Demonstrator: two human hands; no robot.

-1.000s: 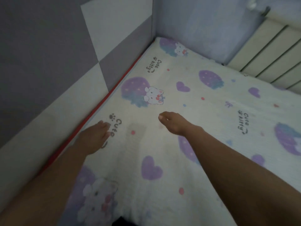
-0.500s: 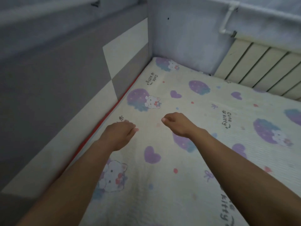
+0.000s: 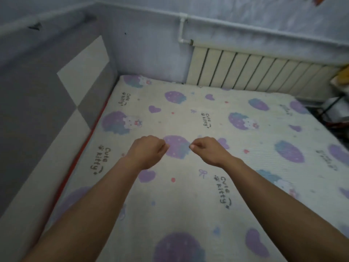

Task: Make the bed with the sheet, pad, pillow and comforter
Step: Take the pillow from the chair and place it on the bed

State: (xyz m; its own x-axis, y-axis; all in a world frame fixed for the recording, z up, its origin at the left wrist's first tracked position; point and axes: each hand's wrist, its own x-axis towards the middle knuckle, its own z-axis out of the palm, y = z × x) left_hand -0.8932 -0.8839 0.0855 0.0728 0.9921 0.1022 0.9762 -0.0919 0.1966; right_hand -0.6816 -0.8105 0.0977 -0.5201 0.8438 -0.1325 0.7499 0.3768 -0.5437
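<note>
Hovering side by side over the printed sheet (image 3: 179,205), your left hand (image 3: 146,154) and right hand (image 3: 209,150) curl their fingers on nothing; its edge by the wall (image 3: 47,129) lies nearer your left.

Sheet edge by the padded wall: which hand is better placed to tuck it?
Likely left: the left hand hovers nearer the sheet edge; the right hand is farther from it.

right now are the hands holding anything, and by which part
Nothing that shows. The left hand and right hand are curled over the sheet, which lies flat with no fold lifted into either.
</note>
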